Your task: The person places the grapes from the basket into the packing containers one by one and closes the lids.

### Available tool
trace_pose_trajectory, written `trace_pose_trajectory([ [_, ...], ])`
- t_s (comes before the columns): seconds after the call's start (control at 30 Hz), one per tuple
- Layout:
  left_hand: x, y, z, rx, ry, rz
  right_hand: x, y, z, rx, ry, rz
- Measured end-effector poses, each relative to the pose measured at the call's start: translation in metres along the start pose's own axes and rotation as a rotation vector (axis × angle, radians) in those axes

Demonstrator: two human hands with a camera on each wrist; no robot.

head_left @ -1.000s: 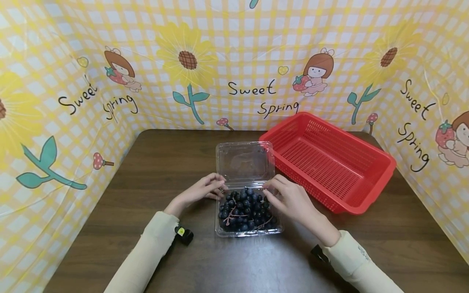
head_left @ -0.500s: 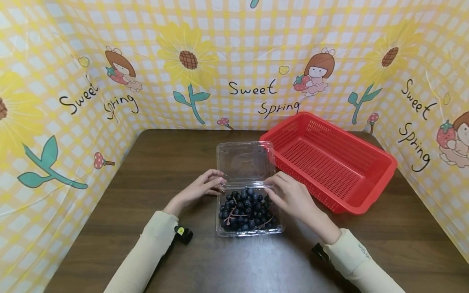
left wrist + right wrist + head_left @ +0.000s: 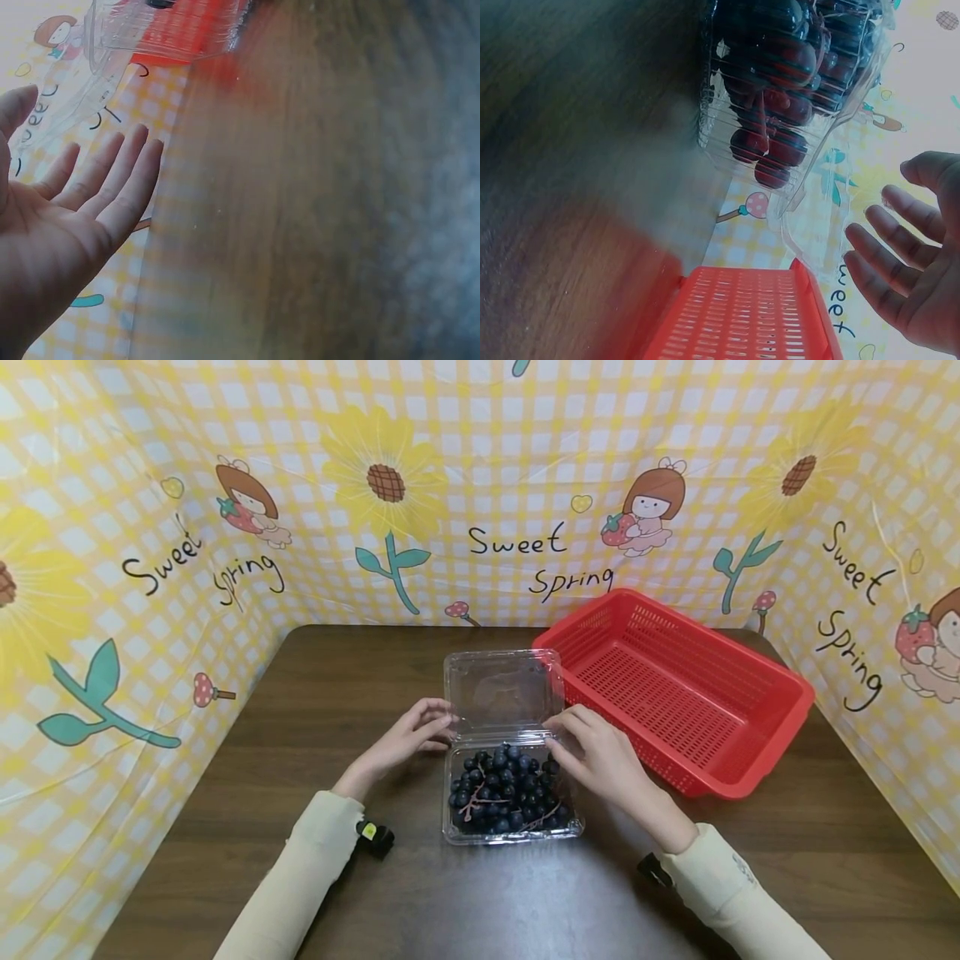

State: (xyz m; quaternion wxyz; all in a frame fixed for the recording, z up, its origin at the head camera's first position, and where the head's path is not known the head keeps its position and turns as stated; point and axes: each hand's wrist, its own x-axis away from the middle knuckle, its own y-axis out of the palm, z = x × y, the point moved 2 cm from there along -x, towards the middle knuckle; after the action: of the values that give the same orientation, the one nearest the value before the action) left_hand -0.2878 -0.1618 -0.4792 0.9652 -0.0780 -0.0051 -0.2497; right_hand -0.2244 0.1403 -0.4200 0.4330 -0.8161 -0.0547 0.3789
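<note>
Neither hand had a grip on anything. Left hand: fingers extended and slightly bent, thumb apart, palm bare in the left wrist view; fingertips sat just beside the left edge of the clear rectangular plastic clamshell box, near the hinge. Right hand: released too, fingers spread and gently bent, thumb apart, fingertips at the right end of the hinge. Couldn't tell whether those fingertips touched the plastic; they overlapped it in the head view, and clear edges are hard to read.

Box sat on the dark brown wood-grain table, between the hands, clear lid swung back away from the person. Round blue-black grapes on pinkish stems filled the base. Red slotted plastic basket stood just beyond, to the right.
</note>
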Motion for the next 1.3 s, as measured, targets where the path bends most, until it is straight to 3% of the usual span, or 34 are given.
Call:
trace_pose_trajectory([
  [0.27, -0.004, -0.001, 0.004, 0.005, 0.047, 0.113, -0.003, -0.001, 0.004, 0.002, 0.004, 0.012],
  [0.5, -0.005, -0.003, 0.005, -0.024, 0.078, 0.137, -0.005, 0.000, 0.007, 0.013, -0.005, 0.034],
  [1.07, -0.005, -0.004, 0.008, 0.033, 0.220, 0.253, -0.009, 0.000, 0.008, 0.027, -0.023, 0.073],
  [1.3, -0.008, -0.003, 0.011, 0.026, 0.240, 0.278, -0.011, 0.000, 0.011, 0.032, -0.003, 0.096],
])
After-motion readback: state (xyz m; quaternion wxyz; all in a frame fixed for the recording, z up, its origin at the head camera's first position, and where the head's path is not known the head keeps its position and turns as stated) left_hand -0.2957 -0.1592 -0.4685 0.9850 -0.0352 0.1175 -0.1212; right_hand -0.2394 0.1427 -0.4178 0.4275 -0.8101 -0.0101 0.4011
